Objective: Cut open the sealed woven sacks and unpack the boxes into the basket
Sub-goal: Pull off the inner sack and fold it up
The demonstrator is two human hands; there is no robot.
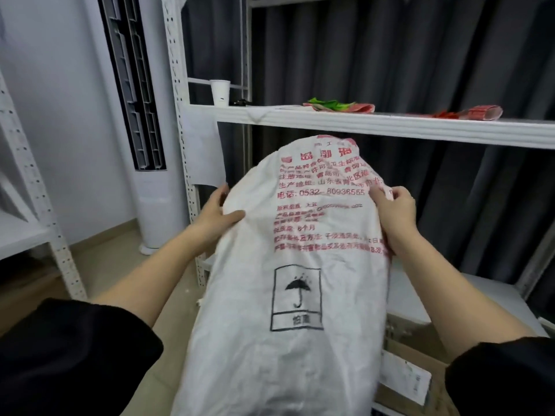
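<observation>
Below the shelf (390,127), sealed sack (294,280) stands upright. Left hand (214,216) and right hand (393,211) each grip bunched cloth near the top, likely steadying it for cutting.

The woven sack (288,280) runs off the bottom edge (contents hidden); its upper red print blurs.

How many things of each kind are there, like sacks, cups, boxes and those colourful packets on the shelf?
Sack: 1
Cup: 1
Packets on the shelf: 2, one with green, one red
Cardboard boxes: at least 1, partly hidden by the sack
Hands: 2, left hand and right hand, both gripping the sack
Total: 7
</observation>
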